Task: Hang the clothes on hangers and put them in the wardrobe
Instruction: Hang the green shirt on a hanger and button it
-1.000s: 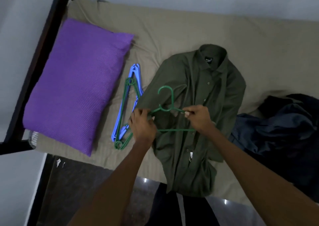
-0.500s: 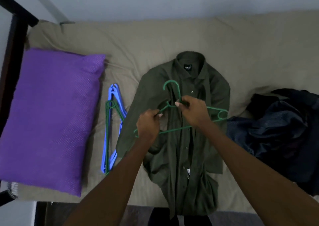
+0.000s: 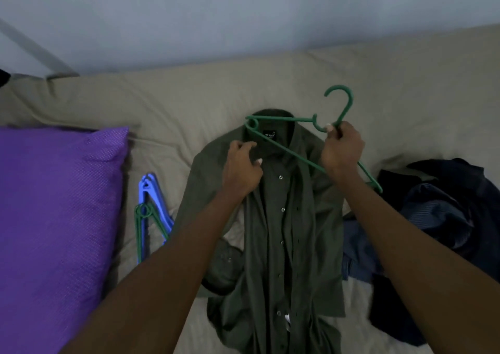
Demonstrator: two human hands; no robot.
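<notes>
Head view, right hand (image 3: 341,150) gripping green hanger (image 3: 290,152), olive shirt (image 3: 286,232) below

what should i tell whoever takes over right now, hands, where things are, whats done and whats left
Right hand: grips the green hanger at the base of its hook, lifted above the shirt's collar.
Left hand: on the olive shirt at the left shoulder, near the collar; grip unclear.
Shirt lies flat on the bed, not yet on the hanger.
Spare hangers, blue and green, lie between the purple pillow and the shirt. Dark clothes are piled to the right.
Done: hanger picked.
Left: hang the shirt, then the dark clothes. No wardrobe is in view.
</notes>
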